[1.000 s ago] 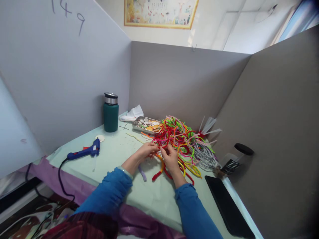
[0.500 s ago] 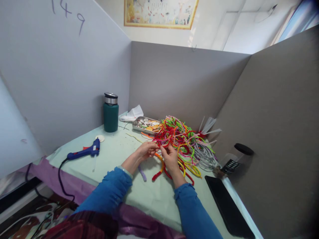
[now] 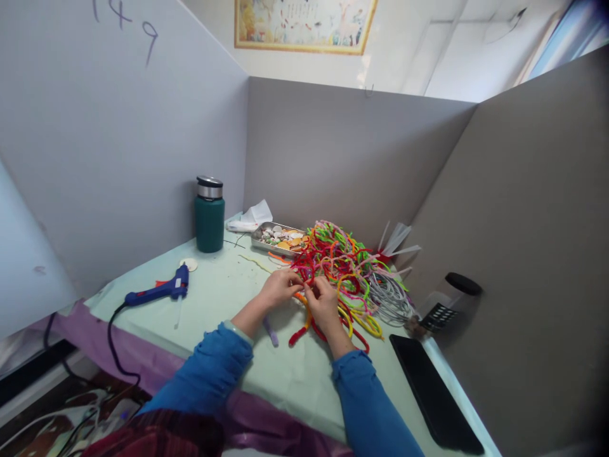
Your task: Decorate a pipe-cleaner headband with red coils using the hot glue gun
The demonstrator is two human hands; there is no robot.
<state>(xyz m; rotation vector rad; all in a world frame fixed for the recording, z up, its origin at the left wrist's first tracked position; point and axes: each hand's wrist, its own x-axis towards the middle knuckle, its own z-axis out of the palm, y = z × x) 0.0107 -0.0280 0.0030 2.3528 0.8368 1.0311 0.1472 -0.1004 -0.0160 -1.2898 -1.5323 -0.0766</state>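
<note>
My left hand and my right hand meet fingertip to fingertip over the table's middle. Both are closed in a pinch on a red pipe cleaner, of which only a short bit shows between the fingers. Just beyond them lies a tangled heap of coloured pipe cleaners. An orange and red fuzzy piece rests below my hands, its upper part partly hidden by them. A short purple piece lies beside my left wrist. Yellow loops are to the right of my right hand.
A blue glue gun with a cord lies at the left, near a green bottle. Behind my hands is a metal tray of small pieces. At the right are a black phone-like slab and a clear container with black lid. Grey partitions surround the table.
The fingers of my left hand have turned slightly, and both hands stay pinched together. The red piece between them shows less than before. The whole view has shifted a little.
</note>
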